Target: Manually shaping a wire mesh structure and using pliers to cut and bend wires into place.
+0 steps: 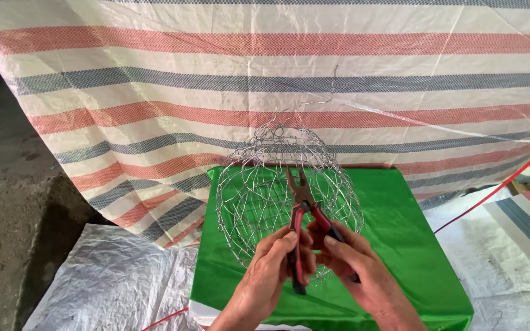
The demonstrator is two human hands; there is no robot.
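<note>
Holding a pair of red-handled pliers [305, 214] between them, both hands sit low in the head view, over the near part of a green-covered surface [400, 245]. The left hand [271, 270] has its fingers [289, 238] closed around the left handle, thumb lying along it. The right hand [354, 263] grips the right handle, fingers curled over it, the black handle end poking out beside the palm. The handles stand spread apart, and the dark metal nose of the pliers points up and slightly left, reaching into a rounded wire mesh basket [259, 190].

That basket is woven of thin silvery wire in an open, netlike pattern and narrows toward its top, where loose wire ends [314, 101] stick up and curl. It stands or is held just beyond the hands, above the far half of the surface; whether it rests on the green cloth cannot be told.

Behind everything hangs a tarpaulin [216, 73] striped in white, red and blue-grey. A crumpled white plastic sheet [111, 282] lies on the ground by the surface's left edge, and a thin red cord [492, 190] runs diagonally past its right edge.
</note>
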